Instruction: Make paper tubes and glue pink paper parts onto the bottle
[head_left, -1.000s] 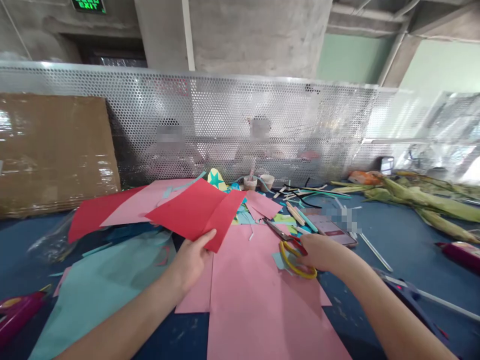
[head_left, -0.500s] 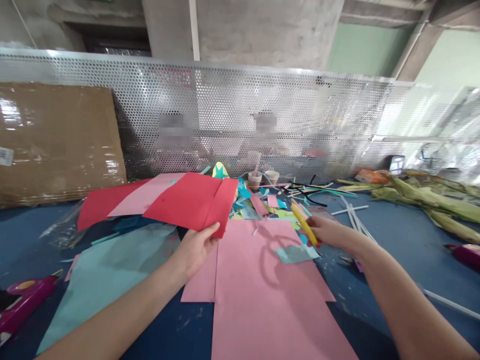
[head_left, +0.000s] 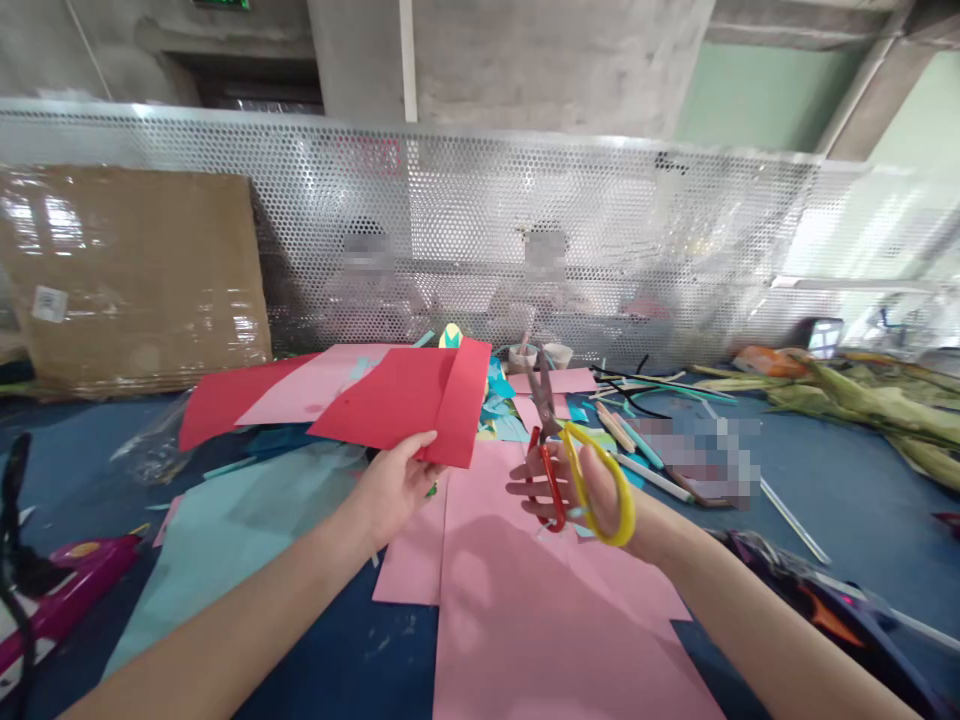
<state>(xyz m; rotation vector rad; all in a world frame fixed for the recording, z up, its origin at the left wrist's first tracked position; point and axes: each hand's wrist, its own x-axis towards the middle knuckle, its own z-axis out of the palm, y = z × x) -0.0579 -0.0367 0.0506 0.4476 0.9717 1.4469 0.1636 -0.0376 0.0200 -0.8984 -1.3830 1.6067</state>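
Observation:
My left hand [head_left: 399, 488] pinches the lower edge of a folded red paper [head_left: 397, 390], thumb on top. The sheet is raised above the table. To its right, my right hand [head_left: 596, 488] holds scissors [head_left: 550, 428] with one red and one yellow handle. The thumb is through the yellow loop, and the other fingers are spread around the red one. The blades point up and away, slightly parted, apart from the red paper. Beneath both hands lie large pink paper sheets [head_left: 517, 610].
Light-blue paper [head_left: 247, 545] and a magenta glue gun [head_left: 75, 590] lie left. Paper scraps, white cups [head_left: 556, 356], sticks and a phone [head_left: 709, 475] are beyond my right hand. Corn husks [head_left: 862, 405] lie far right. A perforated metal panel [head_left: 465, 230] and cardboard [head_left: 142, 280] stand behind.
My right hand has moved left, closer to the red paper, and turned the scissors so the blades point upward. My left hand keeps its hold on the red paper. The view has swung slightly left.

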